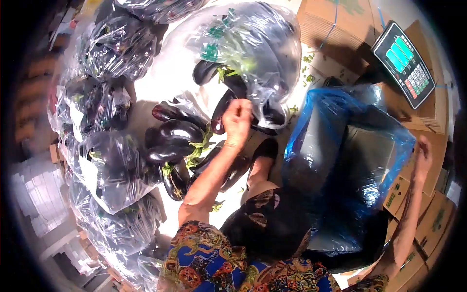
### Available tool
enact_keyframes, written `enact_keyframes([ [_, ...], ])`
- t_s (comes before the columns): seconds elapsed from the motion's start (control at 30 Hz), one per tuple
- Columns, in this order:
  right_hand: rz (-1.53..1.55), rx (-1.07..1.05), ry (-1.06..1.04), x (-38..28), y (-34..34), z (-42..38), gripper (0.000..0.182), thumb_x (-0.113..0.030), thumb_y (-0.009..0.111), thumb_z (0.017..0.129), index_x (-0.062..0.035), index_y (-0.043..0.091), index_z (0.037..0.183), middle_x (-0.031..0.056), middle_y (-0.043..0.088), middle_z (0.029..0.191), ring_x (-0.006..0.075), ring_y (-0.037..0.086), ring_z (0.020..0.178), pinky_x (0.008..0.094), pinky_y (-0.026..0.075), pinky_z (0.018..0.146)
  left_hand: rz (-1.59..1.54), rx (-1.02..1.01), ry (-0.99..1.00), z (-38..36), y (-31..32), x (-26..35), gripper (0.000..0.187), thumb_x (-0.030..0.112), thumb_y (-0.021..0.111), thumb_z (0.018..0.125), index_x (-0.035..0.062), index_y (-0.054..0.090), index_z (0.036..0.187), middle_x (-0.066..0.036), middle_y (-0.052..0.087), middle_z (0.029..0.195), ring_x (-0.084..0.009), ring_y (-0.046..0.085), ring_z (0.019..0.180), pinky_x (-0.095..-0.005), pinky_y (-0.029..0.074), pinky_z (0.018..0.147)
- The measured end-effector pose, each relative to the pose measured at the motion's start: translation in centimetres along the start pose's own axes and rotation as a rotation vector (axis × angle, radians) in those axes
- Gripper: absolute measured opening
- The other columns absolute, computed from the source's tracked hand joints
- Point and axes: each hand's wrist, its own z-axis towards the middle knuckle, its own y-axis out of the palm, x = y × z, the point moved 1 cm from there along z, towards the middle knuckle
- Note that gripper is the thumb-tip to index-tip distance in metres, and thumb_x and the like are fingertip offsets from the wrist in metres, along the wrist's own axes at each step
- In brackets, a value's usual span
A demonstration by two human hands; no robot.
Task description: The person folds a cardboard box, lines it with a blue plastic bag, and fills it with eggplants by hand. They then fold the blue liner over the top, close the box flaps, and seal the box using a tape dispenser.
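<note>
Where filled clear bags (112, 155) line nine o'clock, loose eggplants (180, 131) lie just inward, probably for easy reach. Near centre, the left hand (237, 117) curls over a dark eggplant (218, 121); whether it grips that or the large bag (262, 44) towards twelve, I cannot tell. At three o'clock a blue liner (314, 95) spreads wide, apparently splayed so its mouth stands open. Beyond, the right hand (422, 155) bends its fingers beside the rim, its grip unclear.

Bare forearms (206, 180) spread apart
Left grip (237, 117) reaches forward, fingers (242, 104) curled; right grip (423, 155) extends sideways, partly bent.
</note>
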Motion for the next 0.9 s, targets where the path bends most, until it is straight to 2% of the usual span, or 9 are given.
enact_keyframes([
  [0.13, 0.078, 0.174, -0.216, -11.7, -0.3, -3.2, 0.03, -0.009, 0.042, 0.097, -0.0018, 0.054, 0.124, 0.0091, 0.052, 0.131, 0.0197, 0.048, 0.121, 0.0324, 0.036, 0.104, -0.042, 0.204, -0.063, 3.7, -5.0, -2.6, 0.015, 0.013, 0.06, 0.09, 0.0033, 0.06, 0.101, -0.003, 0.06, 0.082, -0.011, 0.057, 0.071, -0.0249, 0.048, 0.066],
  [0.27, -0.023, 0.195, -0.346, -20.8, 3.4, -7.3, 0.027, -0.009, 0.044, 0.098, -0.0011, 0.056, 0.121, 0.0097, 0.051, 0.132, 0.0202, 0.046, 0.124, 0.0328, 0.033, 0.106, 0.527, 0.239, 0.402, 8.2, -3.4, -2.2, 0.047, 0.019, 0.068, 0.083, -0.0012, 0.051, 0.123, -0.021, 0.059, 0.106, -0.0324, 0.057, 0.101, -0.0382, 0.048, 0.084],
  [0.3, -0.077, 0.156, -0.388, -21.6, 4.1, -8.3, 0.026, -0.008, 0.045, 0.097, -0.0004, 0.057, 0.119, 0.01, 0.051, 0.132, 0.0203, 0.046, 0.123, 0.0327, 0.033, 0.106, 0.74, 0.227, 0.453, 9.9, -3.1, -2.9, 0.061, 0.037, 0.07, 0.082, 0.0018, 0.051, 0.128, -0.022, 0.057, 0.118, -0.0304, 0.057, 0.104, -0.0394, 0.046, 0.087],
  [0.4, -0.007, -0.074, -0.433, -22.7, 6.1, -10.8, 0.019, -0.004, 0.048, 0.094, 0.0016, 0.059, 0.109, 0.0118, 0.052, 0.129, 0.0211, 0.049, 0.119, 0.0325, 0.035, 0.103, 0.94, -0.005, 0.305, 12.9, -1.7, -1.9, 0.039, 0.037, 0.066, 0.084, 0.0022, 0.064, 0.103, -0.022, 0.065, 0.081, -0.0382, 0.063, 0.076, -0.0431, 0.05, 0.068],
  [0.43, -0.085, -0.179, -0.349, -24.2, 6.7, -12.0, 0.016, -0.004, 0.049, 0.093, 0.0012, 0.06, 0.103, 0.013, 0.055, 0.125, 0.0212, 0.052, 0.115, 0.0328, 0.038, 0.1, 0.919, 0.046, 0.51, 13.6, -1.7, -2.8, 0.032, 0.035, 0.063, 0.087, 0.0034, 0.064, 0.084, -0.02, 0.061, 0.064, -0.0411, 0.061, 0.064, -0.0464, 0.049, 0.06],
  [0.53, -0.124, -0.436, -0.502, -28.1, 8.5, -14.3, 0.016, 0.006, 0.058, 0.083, -0.0007, 0.061, 0.097, 0.0144, 0.063, 0.105, 0.0257, 0.062, 0.095, 0.0333, 0.05, 0.081, 0.905, -0.273, 0.473, 9.5, -1.1, 1.8, 0.032, 0.035, 0.062, 0.088, 0.0046, 0.062, 0.079, -0.02, 0.06, 0.066, -0.0399, 0.061, 0.066, -0.0467, 0.048, 0.06],
  [0.6, -0.011, -0.63, -0.57, -28.1, 10.0, -15.2, 0.019, 0.009, 0.06, 0.08, -0.0015, 0.062, 0.096, 0.0149, 0.064, 0.098, 0.0285, 0.064, 0.084, 0.0328, 0.051, 0.073, 0.945, -0.188, 0.538, 7.5, -1.2, 2.1, 0.033, 0.036, 0.061, 0.09, 0.0047, 0.062, 0.079, -0.02, 0.057, 0.061, -0.0367, 0.059, 0.059, -0.0439, 0.045, 0.055],
  [0.8, 0.3, -1.182, -0.226, -30.2, 13.5, -17.6, 0.02, -0.008, 0.06, 0.089, -0.0014, 0.061, 0.108, 0.0159, 0.063, 0.103, 0.0262, 0.065, 0.088, 0.033, 0.051, 0.073, 0.559, 0.047, 0.28, -2.5, -3.6, 10.6, 0.023, 0.021, 0.061, 0.09, -0.0013, 0.061, 0.083, -0.017, 0.054, 0.059, -0.0314, 0.054, 0.052, -0.0383, 0.043, 0.05],
  [0.9, 0.759, -1.301, 0.397, -30.9, 17.1, -19.4, 0.048, -0.035, 0.055, 0.095, 0.0028, 0.051, 0.124, 0.0194, 0.06, 0.113, 0.0267, 0.062, 0.098, 0.034, 0.051, 0.08, 0.667, 0.024, 0.658, -6.9, -5.0, 14.2, 0.016, 0.014, 0.066, 0.085, -0.0015, 0.062, 0.081, -0.014, 0.056, 0.063, -0.0276, 0.053, 0.051, -0.0376, 0.042, 0.048],
])
